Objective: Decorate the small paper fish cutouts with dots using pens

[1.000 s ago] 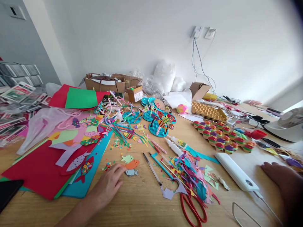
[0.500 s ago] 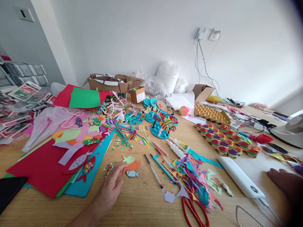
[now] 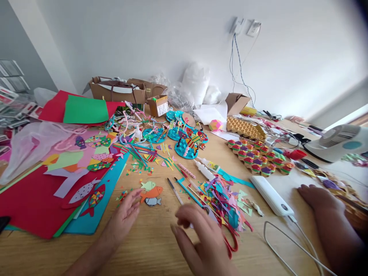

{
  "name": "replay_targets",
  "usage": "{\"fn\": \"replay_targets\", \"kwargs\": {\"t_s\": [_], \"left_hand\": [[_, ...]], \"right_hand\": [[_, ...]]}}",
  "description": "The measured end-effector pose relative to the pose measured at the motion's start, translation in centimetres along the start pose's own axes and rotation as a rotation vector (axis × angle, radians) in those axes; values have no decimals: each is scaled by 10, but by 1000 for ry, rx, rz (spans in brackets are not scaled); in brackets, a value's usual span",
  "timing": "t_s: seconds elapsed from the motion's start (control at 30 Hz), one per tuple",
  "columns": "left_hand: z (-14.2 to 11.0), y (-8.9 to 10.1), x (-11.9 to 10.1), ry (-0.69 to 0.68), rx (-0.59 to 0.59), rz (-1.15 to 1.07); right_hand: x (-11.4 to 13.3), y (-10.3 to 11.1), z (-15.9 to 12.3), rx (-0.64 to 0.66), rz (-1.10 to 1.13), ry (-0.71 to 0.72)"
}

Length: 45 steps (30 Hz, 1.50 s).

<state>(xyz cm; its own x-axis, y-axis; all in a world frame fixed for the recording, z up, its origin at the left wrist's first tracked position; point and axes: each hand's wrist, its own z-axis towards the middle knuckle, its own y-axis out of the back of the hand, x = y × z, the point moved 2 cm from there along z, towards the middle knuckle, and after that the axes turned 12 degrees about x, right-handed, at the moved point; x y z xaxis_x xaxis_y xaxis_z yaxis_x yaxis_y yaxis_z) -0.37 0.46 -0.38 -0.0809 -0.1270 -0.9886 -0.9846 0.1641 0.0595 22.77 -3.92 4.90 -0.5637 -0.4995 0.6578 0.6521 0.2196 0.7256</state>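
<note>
Beside the small paper fish on the wooden table is my left hand [image 3: 126, 212], its fingers loosely bent and apart, with nothing visible in them. Its fingertips are close to the tail of the orange paper fish [image 3: 152, 194]; I cannot tell if they touch. A green paper fish [image 3: 148, 185] and a grey-blue paper fish [image 3: 152, 201] lie against the orange one. My right hand [image 3: 201, 241], somewhat blurred, hovers over the front of the table. Its thumb and fingers stand apart, holding nothing. It partly covers a pen [image 3: 174, 191] and red-handled scissors [image 3: 232, 243].
Colourful paper scraps [image 3: 224, 203] and glue bottles [image 3: 204, 169] lie centre-right. Coloured paper sheets [image 3: 31, 203] spread at left. A white power bank [image 3: 271, 195] with a cable sits near another person's hand [image 3: 319, 199]. Farther back are painted egg trays [image 3: 258, 159] and a fan [image 3: 339, 142].
My right hand has come into view over the pen and scissors. My left hand has drawn slightly back from the orange fish, its fingers loosened. The view has turned to the right.
</note>
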Motion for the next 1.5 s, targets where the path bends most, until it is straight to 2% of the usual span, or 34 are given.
{"fn": "replay_targets", "kwargs": {"t_s": [0.1, 0.17, 0.33, 0.47, 0.73, 1.0, 1.5], "left_hand": [[3, 5, -8, 34, -7, -22], [4, 7, -14, 49, -5, -28], [-1, 3, -21, 78, 9, -46], [-8, -5, -21, 107, 46, -77], [-3, 0, -11, 87, 43, -90], [-10, -13, 3, 89, 89, -76], [-11, -16, -2, 49, 137, -21]], "right_hand": [[-5, -6, 55, 163, -52, -187], [-10, -10, 78, 292, -123, -324], [-16, -18, 108, 433, -309, -345], [-21, -22, 125, 479, -353, -367], [-18, -25, 149, 514, -381, -410], [-31, -40, 163, 521, -350, -419], [-24, -46, 167, 489, -315, -410]]}}
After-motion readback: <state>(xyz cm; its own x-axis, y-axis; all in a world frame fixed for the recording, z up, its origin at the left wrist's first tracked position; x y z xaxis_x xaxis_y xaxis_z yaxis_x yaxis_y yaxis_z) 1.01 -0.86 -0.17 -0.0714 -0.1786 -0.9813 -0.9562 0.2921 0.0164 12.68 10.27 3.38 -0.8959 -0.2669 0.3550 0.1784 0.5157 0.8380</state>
